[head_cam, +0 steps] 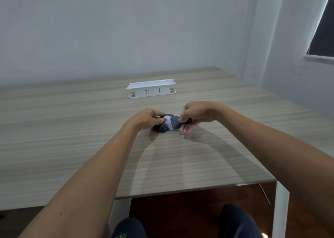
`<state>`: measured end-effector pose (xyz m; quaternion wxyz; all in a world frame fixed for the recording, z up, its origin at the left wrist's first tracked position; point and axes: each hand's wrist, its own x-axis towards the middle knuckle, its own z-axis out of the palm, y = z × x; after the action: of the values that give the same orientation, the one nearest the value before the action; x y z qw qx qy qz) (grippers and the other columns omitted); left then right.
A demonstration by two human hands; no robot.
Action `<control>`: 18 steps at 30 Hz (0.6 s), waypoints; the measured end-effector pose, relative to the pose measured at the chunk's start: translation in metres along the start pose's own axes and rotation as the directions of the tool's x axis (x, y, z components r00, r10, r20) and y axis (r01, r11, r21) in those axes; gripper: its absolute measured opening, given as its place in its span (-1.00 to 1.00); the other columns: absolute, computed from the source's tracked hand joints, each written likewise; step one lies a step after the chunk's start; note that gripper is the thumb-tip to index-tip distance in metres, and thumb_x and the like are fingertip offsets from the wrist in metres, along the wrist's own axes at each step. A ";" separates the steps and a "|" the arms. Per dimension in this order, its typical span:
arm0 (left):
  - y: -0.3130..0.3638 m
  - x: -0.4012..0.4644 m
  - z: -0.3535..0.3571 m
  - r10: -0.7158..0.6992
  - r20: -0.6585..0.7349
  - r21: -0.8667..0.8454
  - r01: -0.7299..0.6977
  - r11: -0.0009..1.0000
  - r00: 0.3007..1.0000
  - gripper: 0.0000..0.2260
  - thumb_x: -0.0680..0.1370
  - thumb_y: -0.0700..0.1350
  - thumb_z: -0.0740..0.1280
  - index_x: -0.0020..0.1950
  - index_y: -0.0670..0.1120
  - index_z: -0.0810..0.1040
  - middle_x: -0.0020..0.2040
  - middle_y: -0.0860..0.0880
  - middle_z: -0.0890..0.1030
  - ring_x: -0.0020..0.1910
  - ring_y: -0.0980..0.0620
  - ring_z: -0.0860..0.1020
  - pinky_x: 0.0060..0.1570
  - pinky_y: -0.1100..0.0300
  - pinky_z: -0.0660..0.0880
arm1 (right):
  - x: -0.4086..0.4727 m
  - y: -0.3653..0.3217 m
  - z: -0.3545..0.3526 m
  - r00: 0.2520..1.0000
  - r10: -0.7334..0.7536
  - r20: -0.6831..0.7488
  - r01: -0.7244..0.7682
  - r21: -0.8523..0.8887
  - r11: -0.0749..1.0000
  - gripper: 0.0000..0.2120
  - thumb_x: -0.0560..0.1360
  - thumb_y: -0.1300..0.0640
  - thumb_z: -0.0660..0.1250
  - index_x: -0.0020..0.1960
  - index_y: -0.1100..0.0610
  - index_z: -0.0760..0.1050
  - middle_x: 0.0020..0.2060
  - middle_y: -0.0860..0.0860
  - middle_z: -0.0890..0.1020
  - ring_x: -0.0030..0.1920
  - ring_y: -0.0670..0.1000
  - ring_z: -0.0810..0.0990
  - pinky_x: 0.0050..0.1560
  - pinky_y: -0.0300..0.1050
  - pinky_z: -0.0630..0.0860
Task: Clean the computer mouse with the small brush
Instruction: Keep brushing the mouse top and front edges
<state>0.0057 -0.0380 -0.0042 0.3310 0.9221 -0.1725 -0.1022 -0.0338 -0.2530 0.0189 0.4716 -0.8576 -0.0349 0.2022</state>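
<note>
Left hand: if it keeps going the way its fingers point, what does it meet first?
The left hand points right, already on the computer mouse; past it, probably the right hand, though depth is unclear.

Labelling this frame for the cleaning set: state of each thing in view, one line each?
computer mouse: on the table, gripped at both ends.
white piece: lies across the mouse; brush or not, cannot tell.
left hand: shut on the mouse's left end.
right hand: pinching the mouse's right end, lower fingers spread.
socket box: raised from the table, nothing plugged in.
</note>
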 end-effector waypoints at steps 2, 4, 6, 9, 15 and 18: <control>-0.001 -0.001 0.000 -0.004 0.003 -0.011 0.004 1.000 1.000 -0.58 0.58 -0.09 0.38 0.44 -0.08 0.49 0.34 -0.08 0.58 0.29 -0.01 0.54 0.41 0.07 0.38 | 0.005 -0.001 -0.002 0.992 -0.013 -0.123 0.002 -0.086 0.996 -0.75 0.55 0.39 0.16 0.03 0.57 0.51 -0.16 0.37 0.71 -0.14 0.24 0.75 -0.07 0.00 0.71; -0.003 -0.001 0.000 -0.014 0.003 -0.020 0.015 1.000 1.000 -0.57 0.58 -0.08 0.38 0.45 -0.08 0.48 0.36 -0.09 0.57 0.30 -0.02 0.54 0.42 0.06 0.38 | 0.008 -0.002 0.000 0.979 -0.036 -0.199 0.006 -0.146 0.989 -0.74 0.49 0.39 0.13 -0.04 0.52 0.55 -0.17 0.37 0.71 -0.12 0.27 0.75 0.04 0.10 0.69; -0.002 -0.001 0.000 -0.013 0.003 -0.020 0.013 1.000 1.000 -0.57 0.59 -0.09 0.37 0.46 -0.08 0.47 0.36 -0.10 0.56 0.31 -0.02 0.53 0.42 0.07 0.37 | 0.006 -0.003 0.004 0.985 -0.030 -0.168 0.009 -0.127 0.992 -0.74 0.49 0.39 0.13 -0.03 0.54 0.54 -0.16 0.38 0.71 -0.10 0.28 0.75 0.04 0.09 0.69; 0.000 -0.003 0.002 0.013 -0.010 -0.022 -0.013 1.000 1.000 -0.62 0.61 -0.15 0.34 0.43 -0.10 0.49 0.31 -0.10 0.59 0.21 0.03 0.53 0.27 0.21 0.39 | -0.002 -0.004 0.009 1.000 0.005 0.005 -0.005 -0.009 1.000 -0.74 0.57 0.39 0.19 0.08 0.62 0.47 -0.12 0.39 0.69 -0.15 0.23 0.74 -0.13 -0.07 0.69; 0.000 -0.005 0.003 0.012 -0.024 -0.029 -0.012 1.000 1.000 -0.63 0.61 -0.18 0.32 0.43 -0.12 0.49 0.33 -0.11 0.58 0.19 0.03 0.53 0.20 0.25 0.36 | 0.001 -0.007 0.005 0.991 -0.022 -0.131 0.013 -0.065 0.998 -0.73 0.54 0.38 0.19 0.08 0.59 0.50 -0.19 0.35 0.71 -0.15 0.23 0.75 -0.02 0.01 0.70; -0.001 -0.004 0.005 0.000 -0.039 -0.039 -0.002 0.999 0.999 -0.59 0.60 -0.14 0.34 0.45 -0.13 0.47 0.37 -0.12 0.55 0.26 0.02 0.51 0.26 0.25 0.35 | 0.003 -0.006 0.007 0.971 -0.062 -0.229 0.028 -0.147 0.989 -0.75 0.46 0.37 0.17 -0.08 0.52 0.56 -0.19 0.35 0.72 -0.14 0.24 0.76 0.10 0.14 0.66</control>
<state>0.0013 -0.0384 -0.0085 0.3523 0.9172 -0.1643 -0.0872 -0.0330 -0.2436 0.0202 0.4144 -0.9059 -0.0130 0.0864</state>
